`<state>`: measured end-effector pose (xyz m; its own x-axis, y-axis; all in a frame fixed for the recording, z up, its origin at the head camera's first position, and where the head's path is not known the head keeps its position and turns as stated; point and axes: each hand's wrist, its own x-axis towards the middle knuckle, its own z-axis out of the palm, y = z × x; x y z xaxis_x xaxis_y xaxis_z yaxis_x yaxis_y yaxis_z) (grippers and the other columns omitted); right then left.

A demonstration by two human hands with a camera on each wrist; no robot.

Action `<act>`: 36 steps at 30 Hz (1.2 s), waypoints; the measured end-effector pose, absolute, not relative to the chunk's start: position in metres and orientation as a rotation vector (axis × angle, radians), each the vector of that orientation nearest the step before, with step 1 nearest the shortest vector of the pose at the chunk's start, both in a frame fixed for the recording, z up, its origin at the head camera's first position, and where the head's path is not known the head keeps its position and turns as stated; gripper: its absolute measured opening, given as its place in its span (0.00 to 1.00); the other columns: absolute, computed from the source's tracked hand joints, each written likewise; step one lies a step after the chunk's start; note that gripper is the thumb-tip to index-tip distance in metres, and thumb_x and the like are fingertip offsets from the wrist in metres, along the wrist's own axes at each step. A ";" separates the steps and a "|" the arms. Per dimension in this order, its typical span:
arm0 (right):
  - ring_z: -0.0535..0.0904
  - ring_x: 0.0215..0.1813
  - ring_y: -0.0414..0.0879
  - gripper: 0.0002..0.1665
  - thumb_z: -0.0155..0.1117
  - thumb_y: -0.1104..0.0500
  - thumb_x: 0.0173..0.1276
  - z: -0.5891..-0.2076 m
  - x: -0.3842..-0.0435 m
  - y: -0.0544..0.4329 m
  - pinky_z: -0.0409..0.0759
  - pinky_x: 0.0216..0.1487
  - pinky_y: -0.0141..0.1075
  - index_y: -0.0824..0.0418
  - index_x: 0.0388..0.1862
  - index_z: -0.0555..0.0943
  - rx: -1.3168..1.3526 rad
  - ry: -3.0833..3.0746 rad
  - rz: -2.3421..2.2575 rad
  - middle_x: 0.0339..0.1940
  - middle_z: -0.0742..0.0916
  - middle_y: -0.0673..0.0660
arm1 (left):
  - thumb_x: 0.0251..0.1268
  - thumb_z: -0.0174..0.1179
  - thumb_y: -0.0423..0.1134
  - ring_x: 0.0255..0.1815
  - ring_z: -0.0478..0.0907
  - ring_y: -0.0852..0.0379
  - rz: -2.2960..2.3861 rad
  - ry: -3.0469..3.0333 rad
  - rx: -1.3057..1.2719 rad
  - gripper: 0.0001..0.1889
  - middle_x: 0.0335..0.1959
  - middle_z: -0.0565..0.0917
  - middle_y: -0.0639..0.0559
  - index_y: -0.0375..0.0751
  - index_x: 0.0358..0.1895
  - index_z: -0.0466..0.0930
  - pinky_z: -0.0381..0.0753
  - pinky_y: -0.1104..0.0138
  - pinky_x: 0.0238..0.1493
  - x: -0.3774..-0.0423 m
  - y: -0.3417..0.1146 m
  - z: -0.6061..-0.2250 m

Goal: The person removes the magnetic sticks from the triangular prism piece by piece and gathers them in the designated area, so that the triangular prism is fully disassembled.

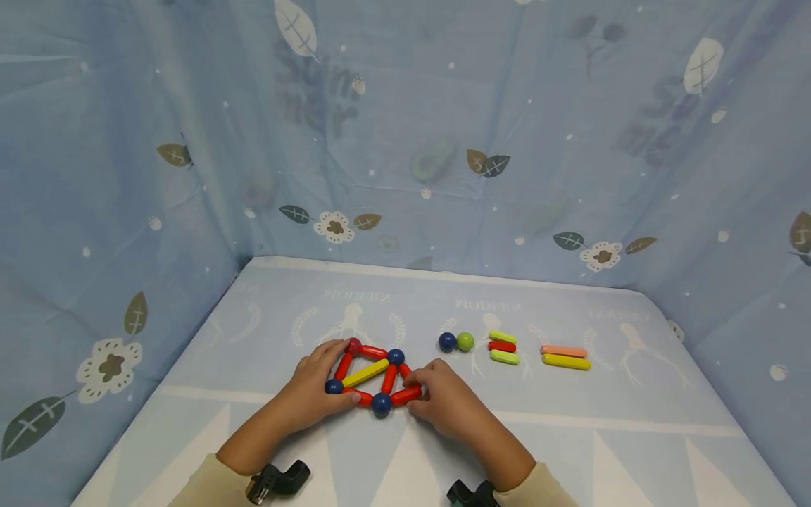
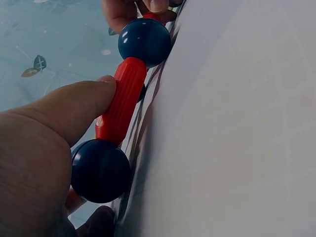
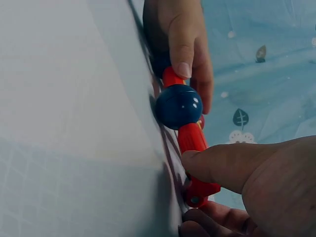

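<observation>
A flat frame of magnetic rods and balls lies on the table between the hands. It has red rods (image 1: 389, 379), a longer yellow rod (image 1: 365, 373) set diagonally, blue balls (image 1: 381, 404) and one dark red ball (image 1: 353, 346). My left hand (image 1: 310, 391) holds the frame's left side, thumb against the near red rod (image 2: 121, 101) and fingers reaching round to the dark red ball. At the right side, my right hand (image 1: 446, 398) pinches the red rods where two of them converge. A bare metal tip shows on a rod end (image 3: 195, 200) there; no ball is visible at that corner.
Right of the frame lie a loose blue ball (image 1: 447, 342) and a green ball (image 1: 465, 341), touching. Beyond them are short rods (image 1: 503, 347) in green and red, then a longer orange rod (image 1: 564, 351) and yellow rod (image 1: 567, 362). Patterned cloth (image 1: 405, 141) surrounds the table.
</observation>
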<state>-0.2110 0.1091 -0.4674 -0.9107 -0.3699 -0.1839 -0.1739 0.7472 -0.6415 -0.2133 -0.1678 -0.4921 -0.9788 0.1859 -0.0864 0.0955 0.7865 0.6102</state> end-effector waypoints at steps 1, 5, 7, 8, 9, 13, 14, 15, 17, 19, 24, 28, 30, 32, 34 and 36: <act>0.75 0.40 0.45 0.17 0.78 0.56 0.65 -0.467 -0.210 0.108 0.78 0.36 0.34 0.50 0.53 0.88 -0.419 2.648 -0.924 0.44 0.77 0.52 | 0.54 0.76 0.65 0.76 0.61 0.37 0.956 2.834 0.225 0.56 0.84 0.57 0.48 0.58 0.84 0.56 0.76 0.34 0.65 -0.213 -0.168 -0.492; 0.75 0.40 0.45 0.14 0.78 0.56 0.66 -0.466 -0.209 0.107 0.78 0.37 0.34 0.48 0.51 0.89 -0.422 2.658 -0.882 0.43 0.77 0.51 | 0.54 0.76 0.64 0.77 0.60 0.36 0.966 2.828 0.238 0.56 0.85 0.55 0.49 0.58 0.84 0.55 0.75 0.33 0.66 -0.213 -0.169 -0.491; 0.75 0.40 0.44 0.13 0.77 0.55 0.67 -0.465 -0.208 0.108 0.78 0.38 0.33 0.47 0.51 0.89 -0.447 2.666 -0.862 0.43 0.77 0.49 | 0.54 0.76 0.63 0.77 0.59 0.36 0.978 2.817 0.248 0.56 0.86 0.53 0.51 0.59 0.85 0.54 0.74 0.33 0.66 -0.213 -0.169 -0.490; 0.75 0.40 0.43 0.13 0.77 0.56 0.68 -0.465 -0.209 0.110 0.78 0.39 0.34 0.47 0.51 0.89 -0.463 2.667 -0.858 0.43 0.78 0.49 | 0.55 0.76 0.63 0.77 0.59 0.36 0.985 2.813 0.258 0.56 0.86 0.52 0.52 0.59 0.85 0.54 0.73 0.32 0.67 -0.214 -0.169 -0.490; 0.75 0.41 0.43 0.13 0.76 0.55 0.68 -0.465 -0.209 0.111 0.78 0.39 0.33 0.47 0.51 0.89 -0.477 2.670 -0.852 0.43 0.78 0.48 | 0.55 0.77 0.62 0.77 0.59 0.36 0.988 2.809 0.266 0.56 0.86 0.51 0.53 0.58 0.85 0.54 0.73 0.32 0.67 -0.214 -0.170 -0.489; 0.76 0.42 0.41 0.14 0.75 0.56 0.69 -0.465 -0.212 0.117 0.78 0.42 0.34 0.47 0.54 0.90 -0.532 2.662 -0.862 0.44 0.80 0.46 | 0.55 0.77 0.61 0.75 0.61 0.37 0.972 2.810 0.297 0.57 0.87 0.49 0.55 0.58 0.85 0.53 0.74 0.33 0.66 -0.214 -0.170 -0.489; 0.76 0.43 0.42 0.15 0.75 0.55 0.70 -0.465 -0.213 0.119 0.79 0.44 0.35 0.47 0.54 0.90 -0.539 2.657 -0.863 0.45 0.81 0.45 | 0.55 0.77 0.61 0.75 0.61 0.37 0.963 2.813 0.305 0.57 0.87 0.49 0.56 0.58 0.85 0.53 0.75 0.34 0.65 -0.214 -0.170 -0.489; 0.76 0.44 0.41 0.15 0.75 0.55 0.70 -0.465 -0.214 0.120 0.80 0.46 0.35 0.46 0.54 0.90 -0.547 2.653 -0.862 0.46 0.81 0.44 | 0.54 0.77 0.61 0.74 0.61 0.38 0.958 2.812 0.311 0.57 0.87 0.49 0.56 0.58 0.85 0.53 0.76 0.35 0.65 -0.213 -0.170 -0.488; 0.77 0.47 0.41 0.15 0.75 0.55 0.70 -0.465 -0.216 0.122 0.81 0.50 0.38 0.46 0.54 0.90 -0.563 2.639 -0.864 0.48 0.82 0.43 | 0.53 0.77 0.62 0.73 0.61 0.39 0.945 2.811 0.329 0.57 0.87 0.49 0.56 0.58 0.85 0.54 0.77 0.37 0.64 -0.213 -0.170 -0.488; 0.78 0.49 0.41 0.14 0.75 0.54 0.70 -0.466 -0.217 0.123 0.82 0.55 0.41 0.45 0.53 0.91 -0.579 2.622 -0.873 0.49 0.82 0.43 | 0.53 0.78 0.62 0.72 0.61 0.40 0.933 2.805 0.343 0.57 0.87 0.50 0.56 0.58 0.85 0.55 0.79 0.40 0.63 -0.212 -0.170 -0.487; 0.77 0.53 0.41 0.13 0.74 0.54 0.70 -0.468 -0.220 0.127 0.82 0.59 0.43 0.42 0.52 0.91 -0.581 2.594 -0.895 0.50 0.82 0.41 | 0.51 0.78 0.64 0.72 0.61 0.41 0.898 2.794 0.355 0.55 0.86 0.53 0.56 0.59 0.83 0.60 0.80 0.41 0.62 -0.210 -0.170 -0.487; 0.77 0.49 0.42 0.12 0.75 0.54 0.70 -0.470 -0.222 0.129 0.81 0.50 0.37 0.40 0.50 0.89 -0.551 2.580 -0.956 0.48 0.82 0.42 | 0.49 0.78 0.66 0.72 0.61 0.40 0.900 2.788 0.343 0.55 0.85 0.53 0.55 0.59 0.82 0.62 0.81 0.40 0.60 -0.210 -0.169 -0.488; 0.77 0.46 0.43 0.12 0.75 0.55 0.69 -0.470 -0.222 0.129 0.80 0.45 0.35 0.40 0.49 0.88 -0.538 2.553 -1.012 0.45 0.82 0.43 | 0.49 0.78 0.66 0.71 0.61 0.40 0.902 2.790 0.333 0.55 0.84 0.54 0.54 0.60 0.82 0.62 0.81 0.39 0.60 -0.210 -0.168 -0.488; 0.78 0.43 0.44 0.11 0.76 0.55 0.69 -0.470 -0.222 0.130 0.80 0.41 0.34 0.42 0.48 0.87 -0.525 2.497 -1.093 0.43 0.83 0.44 | 0.48 0.78 0.66 0.71 0.62 0.41 0.907 2.792 0.323 0.55 0.84 0.54 0.53 0.60 0.82 0.63 0.81 0.39 0.60 -0.210 -0.168 -0.487; 0.80 0.41 0.45 0.10 0.75 0.55 0.69 -0.470 -0.221 0.130 0.80 0.39 0.34 0.44 0.47 0.87 -0.510 2.417 -1.183 0.42 0.85 0.46 | 0.48 0.78 0.67 0.72 0.61 0.41 0.896 2.794 0.312 0.55 0.84 0.54 0.53 0.60 0.82 0.63 0.81 0.38 0.60 -0.209 -0.168 -0.487; 0.81 0.39 0.46 0.08 0.74 0.55 0.69 -0.471 -0.220 0.129 0.81 0.38 0.35 0.47 0.46 0.87 -0.483 2.325 -1.282 0.40 0.87 0.48 | 0.47 0.78 0.68 0.73 0.60 0.40 0.889 2.791 0.308 0.56 0.84 0.54 0.53 0.60 0.82 0.63 0.80 0.36 0.61 -0.208 -0.167 -0.486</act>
<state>-0.2202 0.1292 -0.4707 -0.8426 -0.4971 -0.2073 -0.0898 0.5093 -0.8559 -0.2079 -0.1674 -0.4865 -0.9592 0.2549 -0.1221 0.1373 0.7977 0.5872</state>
